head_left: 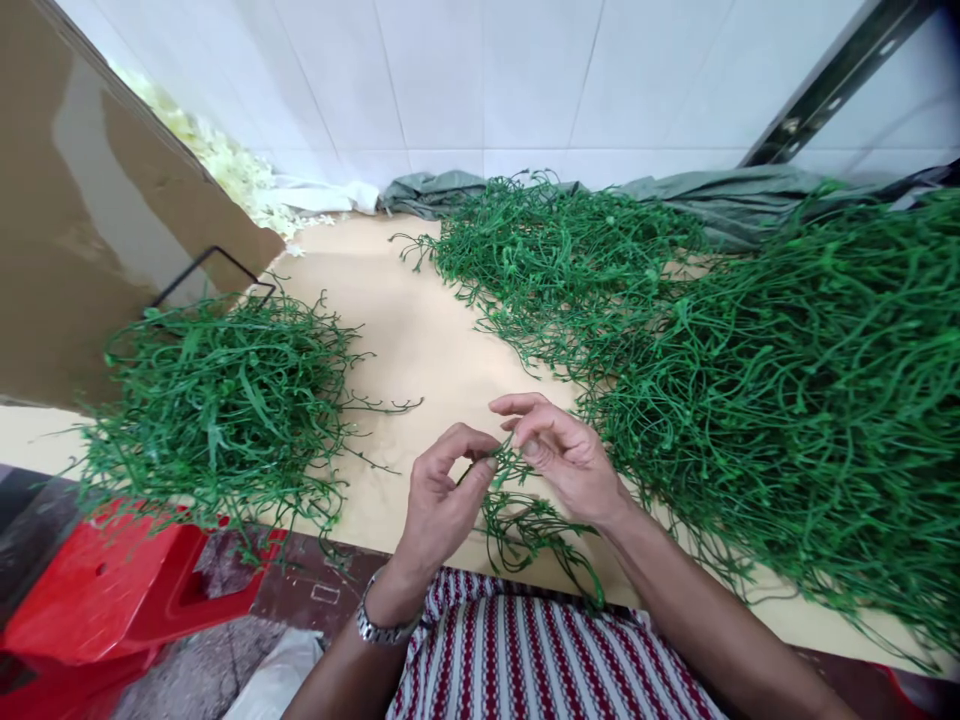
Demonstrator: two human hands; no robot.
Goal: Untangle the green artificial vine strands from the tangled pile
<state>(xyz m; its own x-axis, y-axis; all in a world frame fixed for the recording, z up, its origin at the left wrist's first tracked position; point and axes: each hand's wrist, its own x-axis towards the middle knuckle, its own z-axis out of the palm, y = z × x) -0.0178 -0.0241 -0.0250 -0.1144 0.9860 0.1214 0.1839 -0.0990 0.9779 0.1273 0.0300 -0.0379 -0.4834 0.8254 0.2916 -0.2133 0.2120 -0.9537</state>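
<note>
Close to the table's front edge, my left hand pinches a thin green stem between thumb and forefinger. My right hand faces it, thumb and forefinger closed on the same stem's tips and its other fingers loosely curled. The fingers partly hide how the stem is gripped. Just below both hands, a small bunch of loose green stems lies at the table's edge, some of it hanging toward my striped clothing.
A wide heap of green stems covers the right side, joining another pile at the back. To the left lies a third pile beside a cardboard box and a bent black wire. A red stool stands below.
</note>
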